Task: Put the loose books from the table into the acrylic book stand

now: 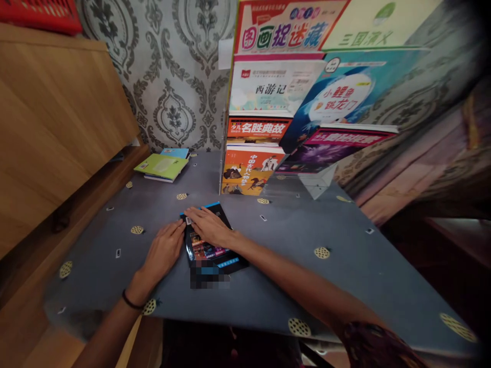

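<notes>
A dark book (pixel 209 252) lies on the table, showing a cover with small coloured pictures and blue strips. Part of its lower end is blurred out by pixel blocks. Across its upper part rests my right hand (pixel 209 225), flat, with the fingers stretched toward the upper left corner. My left hand (pixel 164 248) lies beside the left edge, its fingertips touching the book near that same corner. A black band circles my left wrist. Neither hand is wrapped around anything.
A clear display rack (pixel 324 179) with several books stands at the back right. Near the wall is a small stack of green and blue books (pixel 163 166). A wooden cabinet (pixel 57 117) borders the left side. The grey tablecloth (pixel 287 255) has a pineapple print.
</notes>
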`<move>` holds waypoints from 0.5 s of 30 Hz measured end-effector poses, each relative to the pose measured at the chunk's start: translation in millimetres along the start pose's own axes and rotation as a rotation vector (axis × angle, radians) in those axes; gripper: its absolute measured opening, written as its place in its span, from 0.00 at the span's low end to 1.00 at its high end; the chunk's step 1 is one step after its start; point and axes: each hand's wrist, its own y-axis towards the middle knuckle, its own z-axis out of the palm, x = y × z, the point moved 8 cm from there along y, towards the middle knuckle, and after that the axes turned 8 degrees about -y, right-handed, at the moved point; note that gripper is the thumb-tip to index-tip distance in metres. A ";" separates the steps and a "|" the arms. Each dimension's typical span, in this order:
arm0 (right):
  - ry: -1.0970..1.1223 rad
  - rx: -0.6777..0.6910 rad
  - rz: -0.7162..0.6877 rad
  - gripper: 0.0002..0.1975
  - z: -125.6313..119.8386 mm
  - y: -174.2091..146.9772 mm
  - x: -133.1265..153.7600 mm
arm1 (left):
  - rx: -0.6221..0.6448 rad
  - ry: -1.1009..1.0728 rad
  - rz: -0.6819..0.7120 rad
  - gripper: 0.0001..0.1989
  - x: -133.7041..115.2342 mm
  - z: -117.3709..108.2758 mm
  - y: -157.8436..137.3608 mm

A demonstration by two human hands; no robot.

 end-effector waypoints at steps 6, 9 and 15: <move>0.015 -0.016 0.054 0.23 -13.3 -24.3 -30.8 | 0.007 -0.019 -0.015 0.18 3.0 2.3 -1.7; 0.021 -0.060 0.142 0.22 -22.0 -39.7 -56.6 | 0.006 -0.025 -0.015 0.18 3.4 1.7 -2.8; 0.129 -0.097 0.150 0.22 -24.8 -56.5 -82.0 | 0.030 0.047 -0.001 0.17 -4.0 -2.9 8.5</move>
